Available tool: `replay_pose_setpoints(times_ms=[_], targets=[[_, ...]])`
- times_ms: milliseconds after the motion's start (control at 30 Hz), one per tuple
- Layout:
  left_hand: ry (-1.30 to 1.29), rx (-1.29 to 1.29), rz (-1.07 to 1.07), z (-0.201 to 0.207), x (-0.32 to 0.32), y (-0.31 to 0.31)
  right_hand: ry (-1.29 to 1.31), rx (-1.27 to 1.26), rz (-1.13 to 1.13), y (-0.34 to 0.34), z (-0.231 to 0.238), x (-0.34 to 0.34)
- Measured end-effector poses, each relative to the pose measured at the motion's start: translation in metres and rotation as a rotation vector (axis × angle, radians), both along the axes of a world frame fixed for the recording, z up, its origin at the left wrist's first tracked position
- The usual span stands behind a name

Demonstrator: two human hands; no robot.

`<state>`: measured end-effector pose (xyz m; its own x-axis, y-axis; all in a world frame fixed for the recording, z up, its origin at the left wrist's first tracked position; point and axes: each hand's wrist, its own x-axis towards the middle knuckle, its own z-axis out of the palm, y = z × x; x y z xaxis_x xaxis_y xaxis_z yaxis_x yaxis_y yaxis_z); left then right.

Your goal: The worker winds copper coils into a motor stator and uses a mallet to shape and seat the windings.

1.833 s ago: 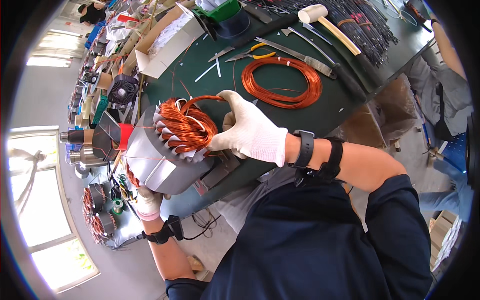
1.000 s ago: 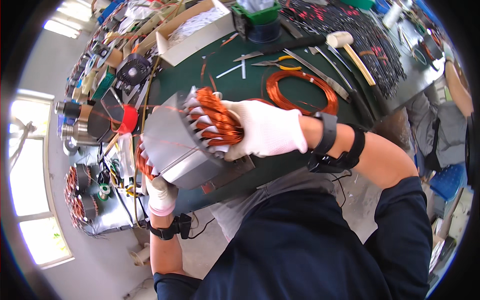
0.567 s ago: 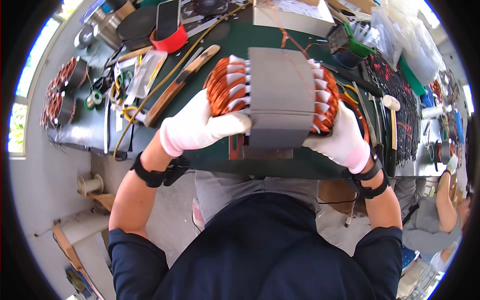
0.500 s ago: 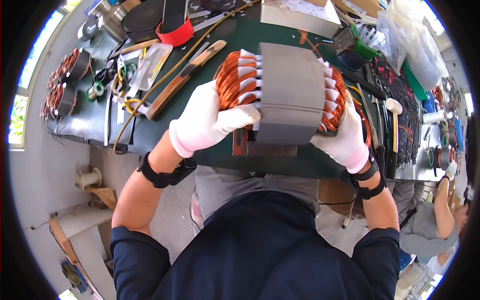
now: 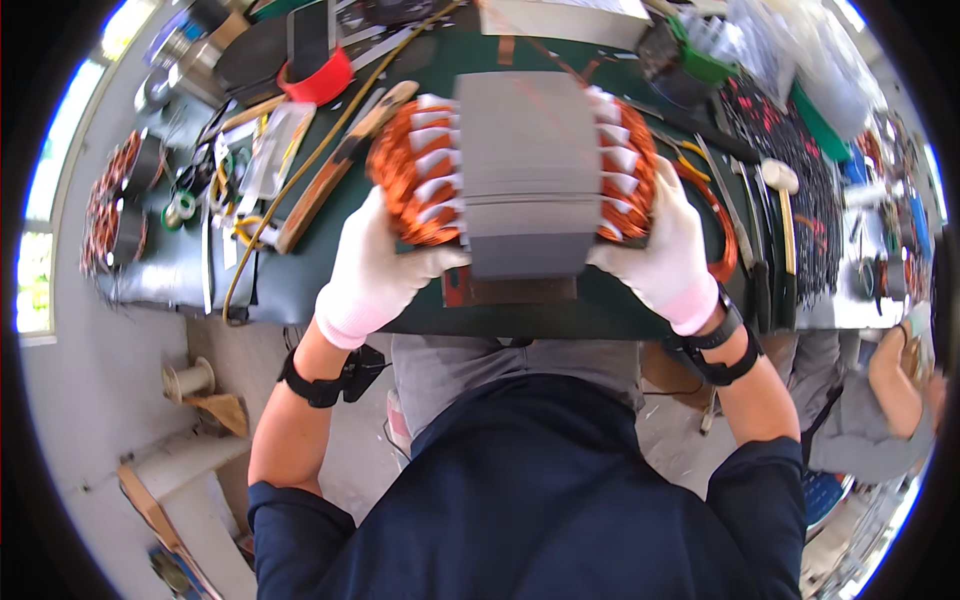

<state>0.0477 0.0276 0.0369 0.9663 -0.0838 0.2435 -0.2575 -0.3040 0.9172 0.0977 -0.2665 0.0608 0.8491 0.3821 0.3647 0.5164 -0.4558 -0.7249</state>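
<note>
A motor stator with a grey laminated core lies on its side between my hands, over the near middle of the bench. Copper windings bulge from both its ends, and white paper slot liners stick out along the core's edges. My gloved left hand grips the left end low down, its thumb reaching toward the core. Around the lower right end, my gloved right hand is closed, with its fingers partly hidden behind the winding. Below the core shows a dark metal piece with a reddish left end.
On the dark green bench, left, are a wooden-handled tool, a red tape roll and two smaller stators. A mallet and a bundle of black strips lie right. Another person sits at far right.
The stator has turned in my hands and now sits level and squarer to me, slightly further left. Both hands have shifted lower on its ends. My view has also moved a little.
</note>
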Motion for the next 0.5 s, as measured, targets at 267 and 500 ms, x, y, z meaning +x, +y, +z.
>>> replay_pose_setpoints(times_ms=[267,500], targets=[[0.246,-0.191,-0.045,0.021,-0.010,-0.002,-0.097,0.068,0.177,-0.029,-0.005,0.011],[0.580,-0.755,-0.063,0.002,0.035,0.052,0.446,0.185,0.092,-0.010,-0.013,0.047]])
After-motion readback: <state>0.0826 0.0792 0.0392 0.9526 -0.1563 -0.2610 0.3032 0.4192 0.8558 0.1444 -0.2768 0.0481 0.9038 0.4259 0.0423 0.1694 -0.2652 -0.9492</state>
